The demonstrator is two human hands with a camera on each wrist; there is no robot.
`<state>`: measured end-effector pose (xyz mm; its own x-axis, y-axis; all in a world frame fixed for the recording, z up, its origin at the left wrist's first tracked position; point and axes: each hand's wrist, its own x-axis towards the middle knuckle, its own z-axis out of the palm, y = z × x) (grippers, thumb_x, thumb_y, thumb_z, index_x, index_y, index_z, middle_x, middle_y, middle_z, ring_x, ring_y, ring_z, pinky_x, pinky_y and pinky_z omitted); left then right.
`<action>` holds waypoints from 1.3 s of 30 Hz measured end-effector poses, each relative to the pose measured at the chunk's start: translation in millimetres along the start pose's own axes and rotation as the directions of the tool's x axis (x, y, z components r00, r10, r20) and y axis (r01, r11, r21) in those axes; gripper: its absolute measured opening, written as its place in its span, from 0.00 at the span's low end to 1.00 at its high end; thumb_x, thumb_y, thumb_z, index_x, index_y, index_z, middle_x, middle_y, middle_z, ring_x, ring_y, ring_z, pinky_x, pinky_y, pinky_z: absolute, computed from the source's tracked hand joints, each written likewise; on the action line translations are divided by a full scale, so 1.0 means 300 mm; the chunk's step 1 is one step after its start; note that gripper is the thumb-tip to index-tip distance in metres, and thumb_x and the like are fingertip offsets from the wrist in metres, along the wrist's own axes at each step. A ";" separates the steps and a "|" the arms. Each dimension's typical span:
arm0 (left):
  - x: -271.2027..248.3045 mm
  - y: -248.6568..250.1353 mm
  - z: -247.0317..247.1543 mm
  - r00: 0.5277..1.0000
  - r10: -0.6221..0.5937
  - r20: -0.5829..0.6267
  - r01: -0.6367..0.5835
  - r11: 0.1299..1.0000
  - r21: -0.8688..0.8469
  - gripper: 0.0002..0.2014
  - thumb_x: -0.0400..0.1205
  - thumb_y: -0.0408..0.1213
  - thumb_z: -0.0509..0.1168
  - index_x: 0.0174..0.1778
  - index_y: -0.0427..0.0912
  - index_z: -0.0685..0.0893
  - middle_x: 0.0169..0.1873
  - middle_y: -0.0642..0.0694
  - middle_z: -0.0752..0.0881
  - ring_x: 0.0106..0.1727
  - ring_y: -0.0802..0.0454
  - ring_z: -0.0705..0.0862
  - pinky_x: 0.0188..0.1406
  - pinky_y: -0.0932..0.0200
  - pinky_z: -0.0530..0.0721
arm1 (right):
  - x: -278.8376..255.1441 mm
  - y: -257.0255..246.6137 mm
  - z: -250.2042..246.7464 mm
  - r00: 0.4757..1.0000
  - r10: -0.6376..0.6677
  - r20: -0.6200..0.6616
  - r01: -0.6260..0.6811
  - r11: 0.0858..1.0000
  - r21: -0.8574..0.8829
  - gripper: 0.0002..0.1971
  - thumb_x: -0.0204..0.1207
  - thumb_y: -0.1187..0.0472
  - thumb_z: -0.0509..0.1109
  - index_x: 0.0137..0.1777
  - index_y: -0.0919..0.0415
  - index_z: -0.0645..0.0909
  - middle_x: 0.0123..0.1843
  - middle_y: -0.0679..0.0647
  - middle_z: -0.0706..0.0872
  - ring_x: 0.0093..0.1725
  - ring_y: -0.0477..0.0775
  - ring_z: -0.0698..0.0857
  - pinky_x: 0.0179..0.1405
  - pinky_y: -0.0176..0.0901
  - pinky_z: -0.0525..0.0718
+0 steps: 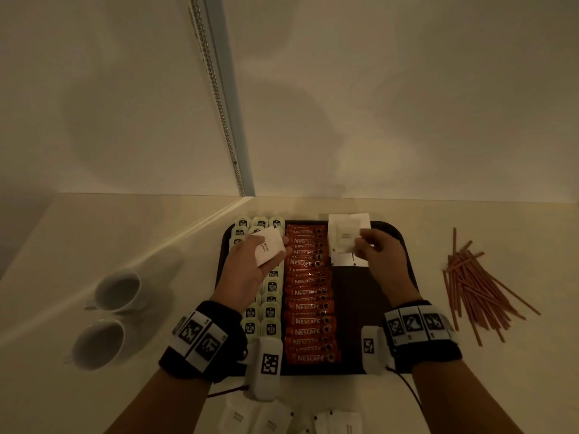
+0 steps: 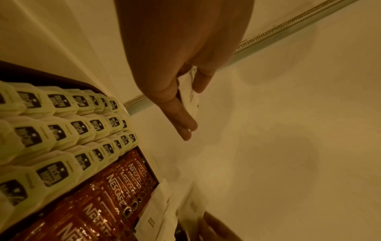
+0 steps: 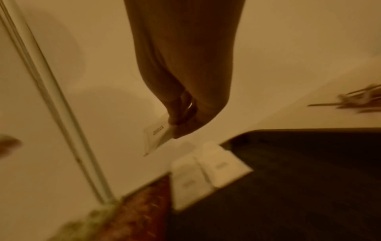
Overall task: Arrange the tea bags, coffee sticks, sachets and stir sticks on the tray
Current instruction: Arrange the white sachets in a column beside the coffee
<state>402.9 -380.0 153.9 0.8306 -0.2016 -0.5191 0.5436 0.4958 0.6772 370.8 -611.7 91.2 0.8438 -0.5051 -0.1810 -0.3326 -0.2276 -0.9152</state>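
Note:
A dark tray [image 1: 369, 311] holds rows of pale green tea bags [image 1: 271, 313] on its left and orange coffee sticks [image 1: 308, 308] in the middle. White sugar sachets [image 1: 343, 261] lie at its far right part. My left hand [image 1: 250, 267] hovers over the tea bags and grips a small stack of white sachets [image 1: 269, 247] between thumb and fingers [image 2: 185, 124]. My right hand [image 1: 379, 255] pinches one white sachet [image 3: 155, 140] above the sachets [image 3: 208, 172] lying on the tray. A loose pile of red stir sticks [image 1: 479, 283] lies on the counter to the right of the tray.
Two white cups [image 1: 116, 291] [image 1: 97, 343] lie on the counter left of the tray. More white sachets [image 1: 282, 418] lie on the counter near the front edge. A wall with a metal strip [image 1: 219, 98] rises behind. The tray's right half [image 3: 299, 187] is bare dark surface.

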 end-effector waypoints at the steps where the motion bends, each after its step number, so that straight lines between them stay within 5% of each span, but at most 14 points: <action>1: -0.001 0.003 -0.003 1.000 -0.002 0.003 0.002 1.000 -0.003 0.10 0.87 0.30 0.53 0.50 0.36 0.80 0.39 0.35 0.90 0.49 0.37 0.87 0.44 0.57 0.88 | 0.012 0.033 -0.017 1.000 0.002 -0.023 -0.004 0.993 -0.115 0.11 0.79 0.66 0.67 0.61 0.64 0.80 0.57 0.58 0.86 0.48 0.48 0.85 0.43 0.33 0.83; 4: -0.004 0.004 -0.010 1.000 0.005 0.013 -0.005 1.000 0.005 0.11 0.87 0.30 0.52 0.49 0.35 0.80 0.37 0.36 0.91 0.48 0.38 0.87 0.44 0.57 0.88 | 0.020 0.115 -0.035 0.999 0.033 -0.037 -0.043 0.954 -0.296 0.11 0.79 0.65 0.67 0.60 0.61 0.79 0.59 0.58 0.84 0.51 0.48 0.81 0.43 0.32 0.79; 8: -0.001 0.003 -0.012 1.000 -0.022 0.008 0.022 1.000 -0.010 0.09 0.87 0.31 0.53 0.52 0.35 0.79 0.37 0.35 0.91 0.49 0.36 0.87 0.43 0.57 0.89 | 0.020 0.180 0.001 0.988 0.154 -0.015 -0.152 0.949 -0.275 0.08 0.77 0.64 0.69 0.55 0.58 0.78 0.57 0.59 0.85 0.48 0.51 0.84 0.38 0.36 0.82; 12: -0.003 -0.001 -0.013 1.000 -0.029 0.009 0.029 1.000 -0.010 0.09 0.87 0.31 0.53 0.52 0.36 0.79 0.37 0.35 0.91 0.49 0.36 0.87 0.42 0.57 0.89 | 0.033 0.202 0.040 0.975 0.219 -0.034 -0.222 0.957 -0.188 0.08 0.75 0.66 0.71 0.51 0.58 0.77 0.59 0.60 0.85 0.55 0.56 0.85 0.54 0.52 0.86; 19: 0.010 -0.006 -0.029 0.998 -0.055 0.034 0.058 0.992 -0.109 0.15 0.86 0.35 0.53 0.65 0.31 0.74 0.42 0.30 0.89 0.51 0.32 0.86 0.41 0.55 0.90 | 0.039 0.182 0.068 0.984 0.142 -0.106 -0.166 0.947 -0.275 0.11 0.74 0.66 0.73 0.55 0.66 0.79 0.56 0.62 0.85 0.53 0.56 0.84 0.48 0.40 0.82; 27: 0.007 -0.007 -0.010 0.999 0.023 0.031 -0.022 1.000 -0.018 0.09 0.86 0.25 0.52 0.55 0.36 0.77 0.45 0.34 0.88 0.46 0.39 0.89 0.40 0.56 0.90 | 0.036 0.150 0.079 0.995 0.052 -0.089 -0.083 0.909 -0.408 0.09 0.75 0.64 0.72 0.52 0.64 0.79 0.51 0.58 0.85 0.47 0.50 0.83 0.43 0.35 0.80; 30: 0.015 -0.012 -0.012 0.994 0.103 0.034 -0.106 0.986 0.131 0.07 0.85 0.26 0.58 0.51 0.38 0.80 0.50 0.43 0.86 0.49 0.48 0.86 0.43 0.60 0.90 | 0.000 0.048 0.091 0.997 -0.079 0.005 0.077 0.953 -0.292 0.06 0.77 0.59 0.70 0.50 0.60 0.80 0.44 0.48 0.83 0.44 0.45 0.83 0.37 0.25 0.74; 33: 0.023 -0.018 -0.009 0.980 0.166 0.107 -0.194 0.914 0.356 0.06 0.83 0.28 0.63 0.50 0.41 0.84 0.49 0.45 0.87 0.50 0.52 0.86 0.41 0.66 0.86 | -0.059 -0.102 0.120 0.951 -0.194 0.241 0.192 0.981 0.035 0.07 0.79 0.53 0.67 0.52 0.55 0.82 0.46 0.45 0.86 0.47 0.42 0.85 0.44 0.32 0.80; 36: 0.023 -0.016 0.010 0.948 0.262 0.183 -0.319 0.759 0.567 0.08 0.78 0.28 0.70 0.47 0.46 0.87 0.45 0.47 0.90 0.44 0.56 0.87 0.37 0.69 0.83 | -0.090 -0.190 0.133 0.887 -0.251 0.387 0.187 0.963 0.196 0.08 0.79 0.56 0.67 0.54 0.55 0.84 0.47 0.49 0.88 0.46 0.45 0.87 0.44 0.37 0.84; 39: 0.014 0.000 0.034 0.918 0.356 0.174 -0.390 0.738 0.551 0.09 0.74 0.27 0.74 0.45 0.45 0.88 0.43 0.46 0.91 0.42 0.56 0.89 0.40 0.66 0.86 | -0.103 -0.208 0.136 0.895 -0.202 0.399 0.104 0.962 0.254 0.07 0.78 0.62 0.69 0.52 0.63 0.85 0.40 0.51 0.88 0.36 0.41 0.86 0.37 0.33 0.83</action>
<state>407.6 -389.4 157.1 0.9771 -0.1555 -0.1452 0.1438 -0.0206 0.9894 382.6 -547.8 139.3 0.9900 -0.0740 -0.1204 -0.1249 -0.0599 -0.9904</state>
